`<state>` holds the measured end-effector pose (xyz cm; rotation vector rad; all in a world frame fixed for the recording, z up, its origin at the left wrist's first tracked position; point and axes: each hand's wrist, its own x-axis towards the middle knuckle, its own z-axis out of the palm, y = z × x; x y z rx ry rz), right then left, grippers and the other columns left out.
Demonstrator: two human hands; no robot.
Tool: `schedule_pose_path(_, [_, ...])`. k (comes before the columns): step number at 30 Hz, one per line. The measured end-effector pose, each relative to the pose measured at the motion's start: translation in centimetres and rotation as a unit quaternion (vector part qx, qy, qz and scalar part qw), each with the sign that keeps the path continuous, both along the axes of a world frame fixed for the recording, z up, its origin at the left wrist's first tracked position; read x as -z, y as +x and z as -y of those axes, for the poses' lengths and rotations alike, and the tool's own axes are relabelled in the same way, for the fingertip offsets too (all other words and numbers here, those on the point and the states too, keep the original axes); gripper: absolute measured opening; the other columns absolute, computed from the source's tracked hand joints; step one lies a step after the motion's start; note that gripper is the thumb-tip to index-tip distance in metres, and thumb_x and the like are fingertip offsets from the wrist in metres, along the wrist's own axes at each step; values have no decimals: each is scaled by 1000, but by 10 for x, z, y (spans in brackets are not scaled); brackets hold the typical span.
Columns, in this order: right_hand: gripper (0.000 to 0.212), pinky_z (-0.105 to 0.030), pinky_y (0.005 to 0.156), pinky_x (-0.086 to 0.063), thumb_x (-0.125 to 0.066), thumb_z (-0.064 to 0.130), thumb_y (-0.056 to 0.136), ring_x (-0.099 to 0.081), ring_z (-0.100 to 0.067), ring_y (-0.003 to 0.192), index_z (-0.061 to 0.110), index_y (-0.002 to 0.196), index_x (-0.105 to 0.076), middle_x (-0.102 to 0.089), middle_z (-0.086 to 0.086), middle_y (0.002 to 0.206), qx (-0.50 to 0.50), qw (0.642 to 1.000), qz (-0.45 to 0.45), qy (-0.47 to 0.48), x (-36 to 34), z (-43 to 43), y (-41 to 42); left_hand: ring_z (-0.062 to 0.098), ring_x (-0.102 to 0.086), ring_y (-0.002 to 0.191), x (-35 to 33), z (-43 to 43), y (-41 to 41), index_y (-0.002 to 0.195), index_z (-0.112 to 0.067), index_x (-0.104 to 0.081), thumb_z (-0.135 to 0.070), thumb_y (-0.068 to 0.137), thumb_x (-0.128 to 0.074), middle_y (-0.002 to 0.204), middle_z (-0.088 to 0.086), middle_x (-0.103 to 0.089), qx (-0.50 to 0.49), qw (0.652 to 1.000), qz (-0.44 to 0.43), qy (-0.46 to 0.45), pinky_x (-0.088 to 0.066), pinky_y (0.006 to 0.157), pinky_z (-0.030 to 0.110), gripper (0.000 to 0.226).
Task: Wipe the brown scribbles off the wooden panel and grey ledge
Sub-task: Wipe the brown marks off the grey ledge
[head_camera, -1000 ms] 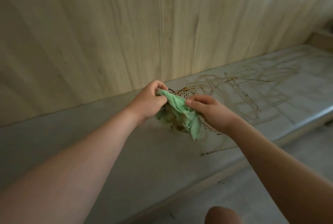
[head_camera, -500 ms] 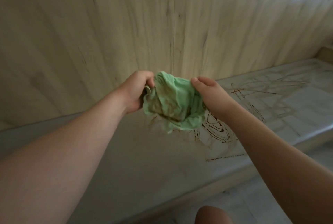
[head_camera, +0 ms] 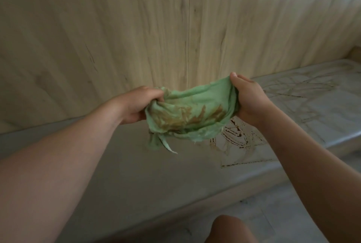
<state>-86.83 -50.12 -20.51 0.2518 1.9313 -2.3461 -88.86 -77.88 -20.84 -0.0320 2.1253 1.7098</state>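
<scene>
A green cloth (head_camera: pixel 192 113) with brown stains hangs stretched between both hands above the grey ledge (head_camera: pixel 121 166). My left hand (head_camera: pixel 136 104) grips its left end, and my right hand (head_camera: pixel 248 99) grips its right end. Dark brown scribbles (head_camera: pixel 237 135) lie on the ledge just below the cloth. Fainter, smeared brown lines (head_camera: pixel 298 88) run across the ledge toward the right. The wooden panel (head_camera: pixel 175 27) rises behind the ledge and shows wood grain only.
A knee (head_camera: pixel 228 229) shows at the bottom edge, over a pale floor (head_camera: pixel 263 211) in front of the ledge. A wooden corner piece (head_camera: pixel 356 53) stands at the far right end of the ledge.
Both hands lifted the cloth off the ledge and pulled it apart. It went from a bunched wad to a spread strip with the stained side showing.
</scene>
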Motion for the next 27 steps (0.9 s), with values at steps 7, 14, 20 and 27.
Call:
schedule_pose_path(7, [37, -46, 84, -63, -45, 34, 111, -75, -31, 102, 5, 130, -58, -73, -17, 119, -35, 997, 48, 52, 20, -8, -3, 25, -70, 102, 22, -11, 5, 125, -13, -69, -21, 95, -61, 120, 13, -74, -2, 997, 70, 23, -55, 98, 42, 31])
schedule_pose_path(14, [29, -40, 88, -58, -54, 28, 102, -63, -23, 104, 16, 128, -56, -63, -8, 124, -126, 774, -39, 620, 97, -7, 12, 23, -61, 118, 87, -16, 5, 130, -23, -58, -26, 89, -73, 132, 5, -61, 121, 859, -216, -447, -50, 98, 34, 44])
schedule_pose_path(20, [43, -41, 101, -47, -71, 57, 89, -51, -19, 114, 32, 121, -59, -54, 6, 119, -407, 653, -53, 636, 130, 10, 48, 13, -48, 119, 135, -41, 24, 139, -32, -56, -51, 85, -77, 127, -9, -51, 343, 785, -194, -477, -45, 104, 36, 61])
schedule_pose_path(27, [16, -27, 67, -51, -62, 14, 96, -72, -7, 80, 17, 85, -50, -63, 1, 85, -313, 814, -79, 482, 85, -7, 33, 18, -59, 90, 105, -43, 13, 90, -26, -62, -33, 87, -74, 94, -4, -62, 269, 883, -201, -328, -51, 81, 37, 14])
